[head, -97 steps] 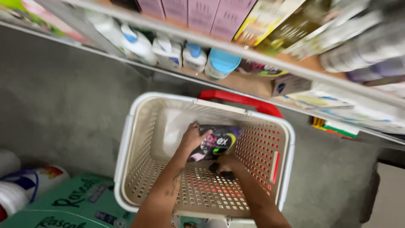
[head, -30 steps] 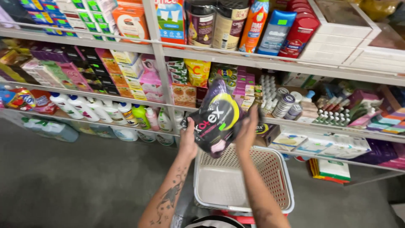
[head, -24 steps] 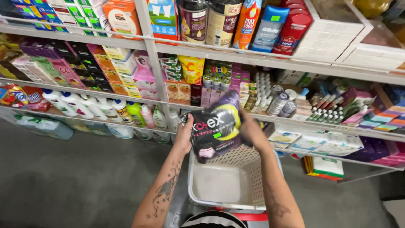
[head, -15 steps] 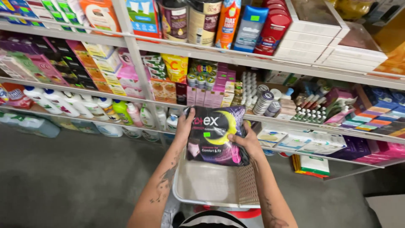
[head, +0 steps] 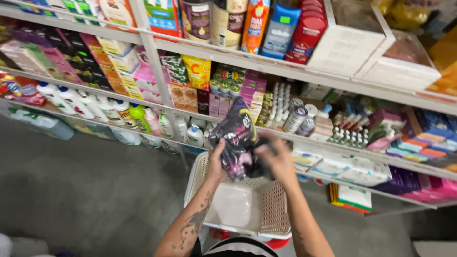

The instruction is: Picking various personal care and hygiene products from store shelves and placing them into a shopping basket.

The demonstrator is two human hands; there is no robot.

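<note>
I hold a soft dark packet (head: 236, 135) with pink and yellow print in both hands, in front of the shelves and above a white plastic basket (head: 273, 216). My left hand (head: 217, 159) grips its lower left side. My right hand (head: 278, 159) grips its right side and partly covers it. The packet is blurred and tilted, its top end pointing up toward the middle shelf (head: 285, 135). The basket's white bottom shows below my wrists.
Metal shelves hold boxes, cans and small bottles. A row of white and green bottles (head: 119, 114) stands on the low shelf at left. A grey upright post (head: 159, 81) divides the shelving. The grey concrete floor (head: 81, 190) spreads at left.
I lifted the packet out of the basket and up in front of the shelves. Since half a second ago it has turned from face-on to tilted and edge-on, with my right hand moving over it.
</note>
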